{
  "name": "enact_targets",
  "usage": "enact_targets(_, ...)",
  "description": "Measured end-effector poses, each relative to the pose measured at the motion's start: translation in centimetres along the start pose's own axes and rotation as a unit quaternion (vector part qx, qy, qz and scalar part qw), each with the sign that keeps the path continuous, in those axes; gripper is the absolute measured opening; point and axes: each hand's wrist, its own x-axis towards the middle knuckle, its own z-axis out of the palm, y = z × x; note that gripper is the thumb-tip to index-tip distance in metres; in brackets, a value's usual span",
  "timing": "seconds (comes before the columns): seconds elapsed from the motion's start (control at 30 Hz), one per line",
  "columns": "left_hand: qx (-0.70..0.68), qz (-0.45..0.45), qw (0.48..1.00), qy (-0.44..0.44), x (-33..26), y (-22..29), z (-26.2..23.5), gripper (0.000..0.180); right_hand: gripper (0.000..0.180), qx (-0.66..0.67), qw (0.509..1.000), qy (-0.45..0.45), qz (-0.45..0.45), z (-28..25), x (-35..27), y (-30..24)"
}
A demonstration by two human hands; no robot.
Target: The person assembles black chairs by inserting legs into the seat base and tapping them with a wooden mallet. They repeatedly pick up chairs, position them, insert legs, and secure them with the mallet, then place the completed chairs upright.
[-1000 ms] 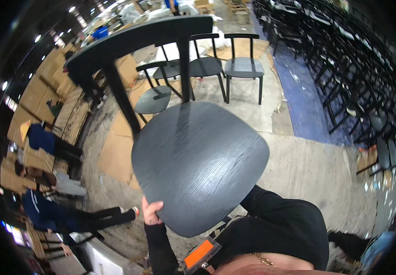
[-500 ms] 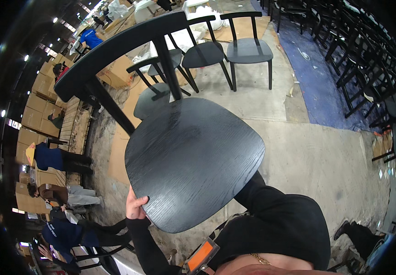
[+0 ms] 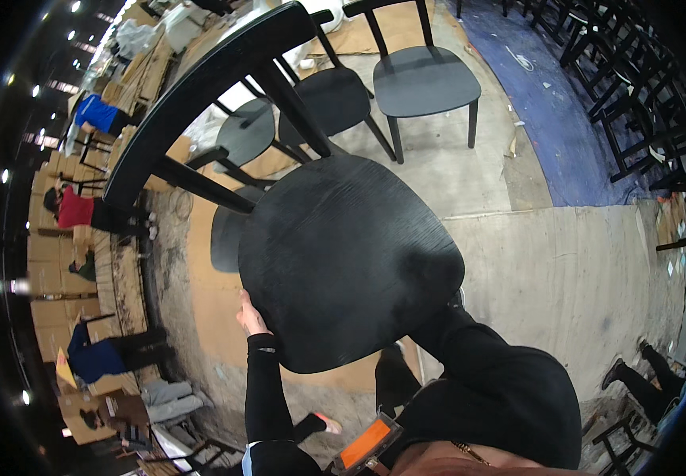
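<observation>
- Left hand, in a long black sleeve, grips the near-left edge of the black chair, with the fingers curled under the rim of the seat and out of sight.
- Right hand cannot be seen; the right arm in its black sleeve runs up under the near-right edge of the seat and is lost behind it, so whether that hand is closed on anything cannot be told.
- Held up off the floor in the middle of the view, the black chair has its broad wood-grained seat tilted toward the camera and its curved backrest pointing far and to the left, joined to the seat by two dark struts.
- Beyond it, on the concrete floor, stand three more black chairs in a loose group, far and slightly right of the held one.
- Flat sheets of cardboard lie on the floor under and to the left of the held chair.
- Far right, a blue mat covers the floor, with a row of dark chair frames stacked along its right edge.
- Along the left side, stacked cardboard boxes line the wall, and several other people work there, one in a red top and one in a blue top.
- An orange-faced device hangs at the person's chest, near the bottom edge.
</observation>
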Motion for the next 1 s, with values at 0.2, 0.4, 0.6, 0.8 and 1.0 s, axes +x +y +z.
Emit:
enact_targets(0.2, 0.033, -0.011, 0.996, -0.084, 13.3, -4.3, 10.2, 0.064, 0.031, 0.012, 0.997, 0.079, 0.022, 2.4, 15.0, 3.7)
enact_targets(0.4, 0.082, 0.028, 0.987, -0.135, 25.4, -11.1, 18.1, 0.059, 0.032, 0.019, 0.989, 0.139, 0.05, 5.1, 28.3, 11.0)
enact_targets(0.6, 0.11, 0.056, 0.98, -0.157, 32.8, -19.0, 22.5, 0.055, 0.033, 0.02, 0.983, 0.16, 0.089, 6.8, 36.8, 19.3)
enact_targets(0.8, 0.132, 0.053, 0.98, -0.143, 35.5, -26.0, 23.0, 0.045, 0.034, 0.006, 0.985, 0.123, 0.124, 8.7, 39.1, 24.0)
enact_targets(1.0, 0.187, 0.079, 0.966, -0.16, 35.8, -26.9, 25.7, 0.06, 0.035, -0.074, 0.985, 0.051, 0.147, 5.3, 35.0, 26.1)
